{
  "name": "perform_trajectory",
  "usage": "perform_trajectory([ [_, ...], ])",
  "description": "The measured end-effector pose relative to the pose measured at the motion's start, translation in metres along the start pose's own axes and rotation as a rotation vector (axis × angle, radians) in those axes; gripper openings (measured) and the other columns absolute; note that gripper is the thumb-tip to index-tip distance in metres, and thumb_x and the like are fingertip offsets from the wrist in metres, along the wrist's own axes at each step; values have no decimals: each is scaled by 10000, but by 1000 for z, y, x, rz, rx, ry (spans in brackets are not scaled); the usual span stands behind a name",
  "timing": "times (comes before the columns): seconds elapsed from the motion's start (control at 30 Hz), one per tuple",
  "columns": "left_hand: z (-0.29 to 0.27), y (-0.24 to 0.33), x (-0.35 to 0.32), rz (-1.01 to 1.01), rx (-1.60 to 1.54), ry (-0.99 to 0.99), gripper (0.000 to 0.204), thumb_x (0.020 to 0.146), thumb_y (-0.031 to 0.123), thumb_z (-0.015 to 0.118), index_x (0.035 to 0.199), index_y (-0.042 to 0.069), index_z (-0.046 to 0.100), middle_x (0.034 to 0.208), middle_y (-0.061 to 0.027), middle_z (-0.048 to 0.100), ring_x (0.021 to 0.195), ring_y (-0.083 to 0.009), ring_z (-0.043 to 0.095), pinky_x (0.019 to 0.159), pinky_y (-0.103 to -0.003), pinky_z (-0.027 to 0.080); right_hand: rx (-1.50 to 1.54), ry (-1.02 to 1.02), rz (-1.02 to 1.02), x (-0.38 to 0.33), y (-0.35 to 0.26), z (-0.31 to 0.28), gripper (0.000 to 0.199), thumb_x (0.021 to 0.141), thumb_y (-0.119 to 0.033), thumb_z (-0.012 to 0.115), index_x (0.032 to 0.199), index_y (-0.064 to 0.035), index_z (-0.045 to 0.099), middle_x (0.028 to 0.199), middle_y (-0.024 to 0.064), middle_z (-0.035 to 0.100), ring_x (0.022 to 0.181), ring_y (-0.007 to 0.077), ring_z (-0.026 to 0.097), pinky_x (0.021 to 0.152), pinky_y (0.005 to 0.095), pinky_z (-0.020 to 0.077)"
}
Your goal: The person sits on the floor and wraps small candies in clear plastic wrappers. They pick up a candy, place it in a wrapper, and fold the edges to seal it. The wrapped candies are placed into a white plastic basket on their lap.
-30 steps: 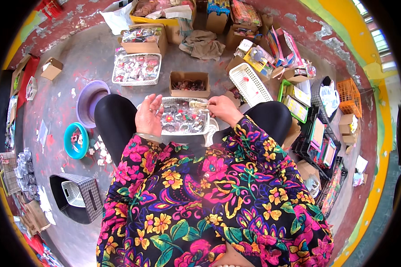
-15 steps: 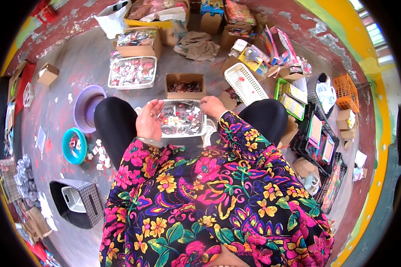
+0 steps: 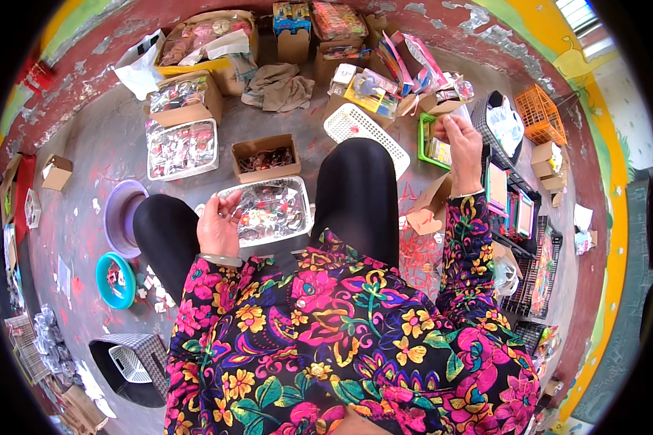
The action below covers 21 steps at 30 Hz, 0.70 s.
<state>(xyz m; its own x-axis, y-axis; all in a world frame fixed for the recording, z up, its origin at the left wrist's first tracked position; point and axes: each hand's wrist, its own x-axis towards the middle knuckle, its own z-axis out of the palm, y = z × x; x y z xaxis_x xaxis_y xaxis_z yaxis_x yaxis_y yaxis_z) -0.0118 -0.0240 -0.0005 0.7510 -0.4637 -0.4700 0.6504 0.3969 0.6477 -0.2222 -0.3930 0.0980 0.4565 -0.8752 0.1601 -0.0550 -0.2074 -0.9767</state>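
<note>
I sit on the floor with a white tray (image 3: pixel 306 212) of clear, shiny packets between my knees. My left hand (image 3: pixel 220 223) hovers at the tray's left end, fingers curled around what looks like a small packet. My right hand (image 3: pixel 461 143) reaches out to the right, above a green basket (image 3: pixel 422 138), and pinches a small clear packet between its fingertips. A flowered sleeve covers each forearm.
An open cardboard box (image 3: pixel 266 156) and a second tray of packets (image 3: pixel 181 148) lie ahead. A white basket (image 3: pixel 363 127) lies beside my right knee, a purple bowl (image 3: pixel 120 217) and a teal bowl (image 3: pixel 112 279) to my left. Boxes, an orange crate (image 3: pixel 537 112) and trays line the wall.
My right hand has left the tray and swung out right to the green basket. The left hand stays at the tray's left end. The view has tilted.
</note>
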Motion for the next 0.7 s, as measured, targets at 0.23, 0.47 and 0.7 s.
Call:
perform_trajectory([
  [0.23, -3, 6, -2, 48, 47, 40, 240, 896, 257, 486, 702, 122, 446, 834, -70, 626, 916, -172, 573, 789, -321, 364, -347, -162, 160, 18, 93, 13, 193, 816, -148, 573, 852, 29, 642, 698, 43, 624, 622, 99, 578, 568, 233, 464],
  [0.47, -13, -6, 0, 37, 87, 70, 209, 891, 238, 494, 736, 99, 479, 853, -97, 630, 870, -183, 586, 744, -313, 405, -890, -283, 200, 36, 200, 44, 259, 702, -298, 640, 833, -81, 690, 816, 160, 646, 788, 299, 624, 748, 370, 479],
  [0.7, -17, -9, 1, 18, 144, 128, 232, 887, 247, 500, 708, 100, 492, 824, -102, 640, 834, -176, 587, 731, -315, 410, -1113, -216, 199, 32, 222, 99, 339, 678, -299, 688, 921, -66, 642, 913, 177, 628, 889, 319, 601, 805, 398, 474],
])
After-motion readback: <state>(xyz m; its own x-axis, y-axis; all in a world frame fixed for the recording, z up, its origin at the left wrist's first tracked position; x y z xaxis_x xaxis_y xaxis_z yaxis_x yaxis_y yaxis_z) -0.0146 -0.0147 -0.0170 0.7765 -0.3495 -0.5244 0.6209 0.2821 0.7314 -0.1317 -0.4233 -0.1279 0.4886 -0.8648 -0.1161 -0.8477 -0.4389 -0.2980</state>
